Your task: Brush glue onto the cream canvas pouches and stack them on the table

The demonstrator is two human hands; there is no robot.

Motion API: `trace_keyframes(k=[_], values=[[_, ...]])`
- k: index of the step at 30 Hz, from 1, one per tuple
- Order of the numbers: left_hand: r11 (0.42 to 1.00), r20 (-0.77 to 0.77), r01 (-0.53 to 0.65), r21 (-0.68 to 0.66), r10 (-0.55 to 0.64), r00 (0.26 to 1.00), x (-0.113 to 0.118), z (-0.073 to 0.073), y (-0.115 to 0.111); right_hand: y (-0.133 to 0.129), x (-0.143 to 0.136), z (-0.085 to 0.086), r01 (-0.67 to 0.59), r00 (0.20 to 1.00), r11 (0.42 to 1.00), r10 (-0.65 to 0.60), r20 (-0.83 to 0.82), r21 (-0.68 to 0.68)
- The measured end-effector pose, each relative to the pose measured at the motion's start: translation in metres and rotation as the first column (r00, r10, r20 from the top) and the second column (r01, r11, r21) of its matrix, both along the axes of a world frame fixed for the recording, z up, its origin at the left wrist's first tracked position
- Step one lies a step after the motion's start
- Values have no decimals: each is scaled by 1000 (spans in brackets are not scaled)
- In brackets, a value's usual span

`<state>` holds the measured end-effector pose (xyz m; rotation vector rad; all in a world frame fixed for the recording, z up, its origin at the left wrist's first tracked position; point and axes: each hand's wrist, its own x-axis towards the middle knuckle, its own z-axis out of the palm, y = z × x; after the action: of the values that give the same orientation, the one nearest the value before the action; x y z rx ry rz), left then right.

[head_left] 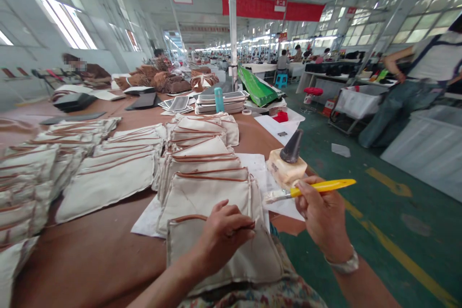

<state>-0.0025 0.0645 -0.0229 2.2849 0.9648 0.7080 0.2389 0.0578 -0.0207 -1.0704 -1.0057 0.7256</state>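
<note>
Cream cloth panel (249, 262), lower centre — likely light, floppy, best taken by its seamed edge. The left hand (225, 231) curls over it, fingertips bunched, any pinch unclear; the right hand (323, 214) clamps a yellow-handled brush (332, 185) — probably stiff, light — right of centre.

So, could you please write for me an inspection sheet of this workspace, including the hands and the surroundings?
Surface: brown-covered table, partly hidden by stacks.
Job's things: cream fabric pieces with brown trim, in overlapping rows; a pale block with a dark cone on top.
Clutter: turquoise bottle, green bag and red item towards the far side.
Left hand: over the nearest fabric piece, fingers curled; contact unclear.
Right hand: holds a yellow-handled brush, bristles pointing left.
Cables: nothing seen on the table.
Surroundings: green floor with yellow markings; a standing person at right.
</note>
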Motion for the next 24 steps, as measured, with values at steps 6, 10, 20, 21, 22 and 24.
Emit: trace_keyframes(k=[6,10,20,21,22,24], values=[[980,60,-9,201,-3,998,5,-6,-7,-15,-14,0,-197,980,975,197,-2,-102],[980,73,-49,193,36,997,5,-13,-8,-30,-4,11,-312,935,930,337,111,-196],[965,56,-62,253,49,997,7,-14,-9,-28,-9,12,-313,946,928,323,14,-200],[967,50,-69,245,58,997,6,-15,-9,-29,-10,12,-335,940,919,342,0,-209],[969,48,-74,237,64,997,6,-16,-9,-30,-11,12,-310,949,929,317,2,-201],[970,53,-91,224,81,995,7,-20,-8,-30,-11,12,-186,981,971,193,34,-148]])
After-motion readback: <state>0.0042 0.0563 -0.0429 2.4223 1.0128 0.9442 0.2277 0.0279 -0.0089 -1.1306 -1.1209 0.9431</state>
